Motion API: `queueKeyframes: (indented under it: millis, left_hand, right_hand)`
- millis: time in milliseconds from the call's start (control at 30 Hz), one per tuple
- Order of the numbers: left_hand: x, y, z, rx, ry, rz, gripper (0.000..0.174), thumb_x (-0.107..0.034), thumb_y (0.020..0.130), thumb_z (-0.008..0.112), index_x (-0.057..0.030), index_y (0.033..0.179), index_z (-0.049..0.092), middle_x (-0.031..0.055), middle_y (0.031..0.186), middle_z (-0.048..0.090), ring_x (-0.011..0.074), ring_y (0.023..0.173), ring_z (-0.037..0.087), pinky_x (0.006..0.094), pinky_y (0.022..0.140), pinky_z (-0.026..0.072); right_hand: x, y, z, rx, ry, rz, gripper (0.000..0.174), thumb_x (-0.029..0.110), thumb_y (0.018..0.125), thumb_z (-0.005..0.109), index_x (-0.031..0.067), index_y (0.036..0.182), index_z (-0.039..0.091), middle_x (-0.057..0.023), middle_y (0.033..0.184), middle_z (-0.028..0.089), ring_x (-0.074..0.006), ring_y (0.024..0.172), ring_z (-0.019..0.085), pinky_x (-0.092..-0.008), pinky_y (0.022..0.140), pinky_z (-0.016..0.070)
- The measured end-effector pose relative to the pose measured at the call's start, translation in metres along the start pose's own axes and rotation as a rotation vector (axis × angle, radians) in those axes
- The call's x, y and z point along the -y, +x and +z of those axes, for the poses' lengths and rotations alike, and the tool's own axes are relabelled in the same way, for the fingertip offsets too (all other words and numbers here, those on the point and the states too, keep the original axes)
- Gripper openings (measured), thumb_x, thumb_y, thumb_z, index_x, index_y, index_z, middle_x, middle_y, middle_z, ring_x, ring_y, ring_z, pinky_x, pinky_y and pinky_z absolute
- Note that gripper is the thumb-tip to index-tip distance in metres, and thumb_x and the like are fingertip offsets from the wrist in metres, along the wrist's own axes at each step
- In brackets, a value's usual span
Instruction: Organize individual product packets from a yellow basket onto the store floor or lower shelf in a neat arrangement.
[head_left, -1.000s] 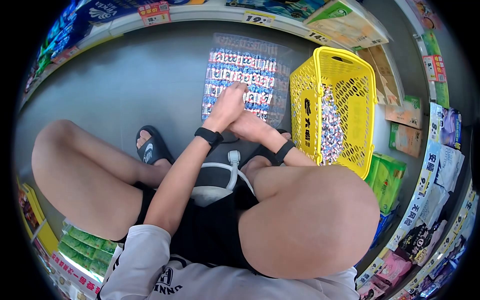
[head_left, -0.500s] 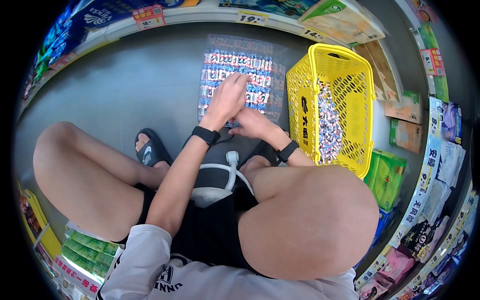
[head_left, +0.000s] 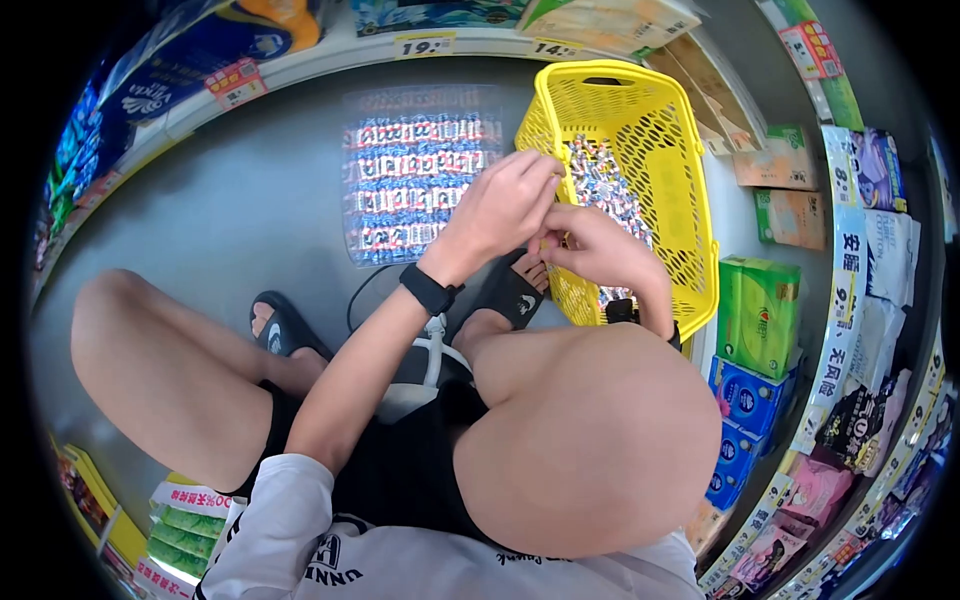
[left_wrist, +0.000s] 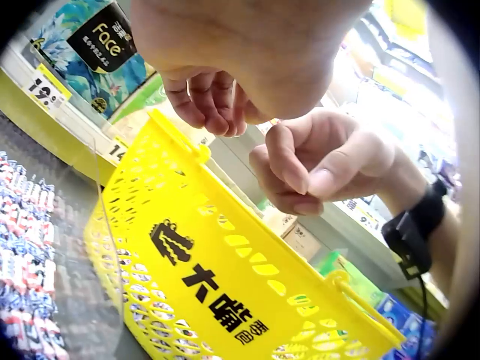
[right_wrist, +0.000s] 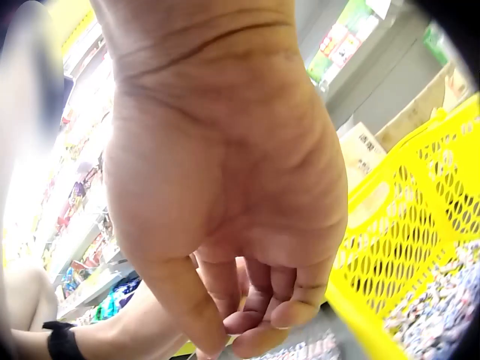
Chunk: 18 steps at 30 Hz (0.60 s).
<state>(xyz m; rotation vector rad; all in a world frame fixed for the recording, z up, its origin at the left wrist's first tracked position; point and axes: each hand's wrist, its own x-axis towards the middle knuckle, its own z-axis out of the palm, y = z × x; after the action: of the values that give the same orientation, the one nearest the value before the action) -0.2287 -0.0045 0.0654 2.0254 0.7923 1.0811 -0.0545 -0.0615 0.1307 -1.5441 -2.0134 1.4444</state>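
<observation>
My left hand (head_left: 505,205) is beside the left rim of a yellow shopping basket (head_left: 697,230), its fingers bent downward. Just right of it, my right hand (head_left: 600,245) overlaps the basket's opening, thumb and fingertips drawn close together, as the left wrist view shows. The hands nearly meet; I cannot tell whether a small thing is between their fingers. Inside the basket lies a heap of small wrapped candies (head_left: 612,195). To the left, a clear plastic box (head_left: 420,97) on the floor holds rows of blue, white and red wrapped candies (head_left: 405,200).
Shelves with tissue packs and price tags (head_left: 424,45) curve round the back and right. Green tissue packs (head_left: 758,315) and blue packs (head_left: 745,400) stand right of the basket. My sandalled feet (head_left: 290,325) are on the grey floor, with a white stool frame (head_left: 432,355) between my legs.
Both hands have moved right, from over the candy rows in the clear box to the basket's left rim. The head view has turned right, so box and basket appear further left.
</observation>
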Motion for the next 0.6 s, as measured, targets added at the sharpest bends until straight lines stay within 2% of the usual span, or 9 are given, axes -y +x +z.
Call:
queueKeyframes:
  millis: [33, 67, 167, 333, 400, 433, 467, 533, 600]
  left_hand:
    - [-0.005, 0.003, 0.009, -0.018, -0.007, 0.042, 0.011, -0.009, 0.098, 0.062, -0.0030, 0.106, 0.067, 0.0166, 0.096, 0.063, 0.0391, 0.092, 0.066, 0.0469, 0.079, 0.0543]
    - [-0.008, 0.005, 0.016, -0.006, -0.014, 0.050, 0.011, -0.009, 0.098, 0.062, -0.0030, 0.106, 0.067, 0.0166, 0.096, 0.063, 0.0391, 0.092, 0.066, 0.0469, 0.079, 0.0543]
    - [-0.016, 0.013, 0.037, 0.108, 0.038, 0.126, 0.011, -0.009, 0.096, 0.063, -0.0008, 0.101, 0.068, 0.0152, 0.097, 0.064, 0.0376, 0.093, 0.065, 0.0474, 0.081, 0.0543]
    - [-0.011, 0.031, 0.074, 0.289, 0.145, 0.191, 0.011, -0.006, 0.091, 0.064, 0.0025, 0.096, 0.070, 0.0161, 0.094, 0.063, 0.0364, 0.094, 0.065, 0.0467, 0.083, 0.0549]
    - [-0.010, 0.038, 0.090, 0.365, 0.201, 0.219, 0.010, -0.003, 0.088, 0.064, 0.0029, 0.091, 0.070, 0.0177, 0.092, 0.063, 0.0366, 0.094, 0.065, 0.0466, 0.083, 0.0555]
    - [-0.010, 0.042, 0.098, 0.402, 0.246, 0.246, 0.011, -0.002, 0.085, 0.063, 0.0026, 0.089, 0.072, 0.0192, 0.089, 0.066, 0.0373, 0.092, 0.067, 0.0464, 0.082, 0.0565]
    - [-0.010, 0.044, 0.105, 0.412, 0.243, 0.253, 0.011, -0.002, 0.085, 0.063, 0.0026, 0.089, 0.072, 0.0192, 0.089, 0.066, 0.0373, 0.092, 0.067, 0.0464, 0.082, 0.0565]
    - [-0.016, 0.052, 0.115, 0.671, 0.334, 0.228, 0.015, 0.000, 0.082, 0.063, 0.0011, 0.092, 0.074, 0.0193, 0.087, 0.069, 0.0384, 0.089, 0.070, 0.0480, 0.079, 0.0578]
    - [-0.021, 0.060, 0.125, 0.767, 0.352, 0.209, 0.020, 0.001, 0.079, 0.064, -0.0010, 0.095, 0.076, 0.0195, 0.088, 0.073, 0.0395, 0.088, 0.073, 0.0488, 0.076, 0.0592]
  right_hand:
    - [0.004, -0.011, -0.011, -0.045, -0.128, 0.054, 0.016, -0.001, 0.083, 0.064, -0.0002, 0.097, 0.074, -0.0168, 0.088, 0.071, -0.0303, 0.086, 0.070, -0.0407, 0.078, 0.0545]
    - [-0.005, -0.020, -0.016, -0.059, -0.123, 0.062, 0.016, -0.001, 0.083, 0.064, -0.0002, 0.097, 0.074, -0.0168, 0.088, 0.071, -0.0303, 0.086, 0.070, -0.0407, 0.078, 0.0545]
    - [-0.040, -0.043, -0.026, -0.259, -0.474, 0.253, 0.018, 0.000, 0.084, 0.065, 0.0020, 0.100, 0.073, -0.0152, 0.085, 0.068, -0.0309, 0.082, 0.067, -0.0411, 0.076, 0.0534]
    - [-0.101, -0.051, -0.036, -0.285, -0.323, 0.373, 0.021, 0.000, 0.085, 0.062, 0.0026, 0.103, 0.074, -0.0165, 0.088, 0.071, -0.0317, 0.085, 0.070, -0.0416, 0.079, 0.0551]
    - [-0.123, -0.051, -0.037, -0.317, -0.329, 0.438, 0.023, 0.001, 0.086, 0.062, 0.0026, 0.105, 0.075, -0.0176, 0.094, 0.074, -0.0321, 0.091, 0.072, -0.0404, 0.084, 0.0565]
    - [-0.128, -0.052, -0.039, -0.288, -0.298, 0.527, 0.036, -0.003, 0.085, 0.056, 0.0061, 0.112, 0.077, -0.0205, 0.109, 0.076, -0.0345, 0.104, 0.073, -0.0412, 0.090, 0.0569]
    - [-0.134, -0.052, -0.038, -0.296, -0.289, 0.533, 0.036, -0.003, 0.085, 0.056, 0.0061, 0.112, 0.077, -0.0205, 0.109, 0.076, -0.0345, 0.104, 0.073, -0.0412, 0.090, 0.0569]
    - [-0.147, -0.049, -0.036, -0.293, -0.258, 0.589, 0.038, -0.005, 0.084, 0.056, 0.0074, 0.115, 0.076, -0.0215, 0.115, 0.075, -0.0358, 0.108, 0.072, -0.0422, 0.092, 0.0567]
    - [-0.162, -0.046, -0.033, -0.273, -0.296, 0.625, 0.039, -0.004, 0.084, 0.059, 0.0065, 0.118, 0.075, -0.0228, 0.117, 0.074, -0.0378, 0.110, 0.072, -0.0449, 0.092, 0.0566]
